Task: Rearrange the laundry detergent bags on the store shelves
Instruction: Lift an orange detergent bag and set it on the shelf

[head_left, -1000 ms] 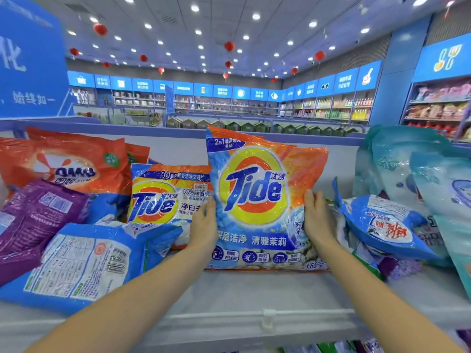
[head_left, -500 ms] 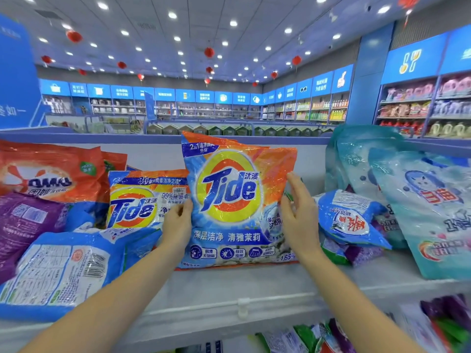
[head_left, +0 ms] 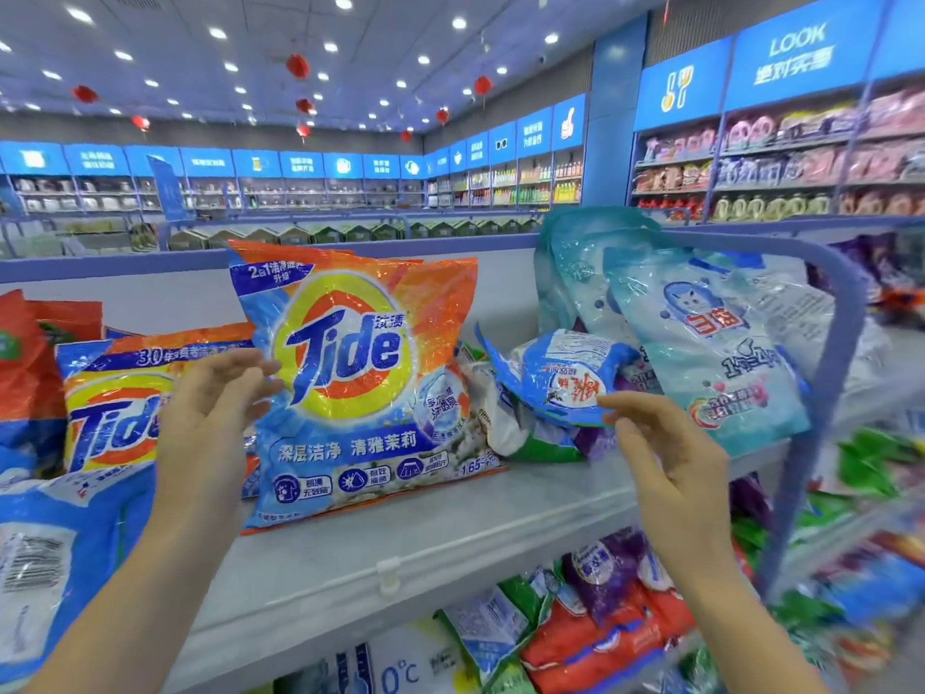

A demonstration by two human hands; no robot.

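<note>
Tide bag: centre of frame, standing upright on the top shelf, tipped back a bit.
Left hand: fingers spread, holding nothing, tips right at the bag's left edge. Touching or not, can't tell.
Right hand: fingers loose and apart, empty, just under the small blue bag.
Handling: looks soft, slumpy, slick film, probably hefty. I'd grab both side edges, low down.
Room: bare shelf in front, second Tide bag tight on the left, blue rail far right.
</note>
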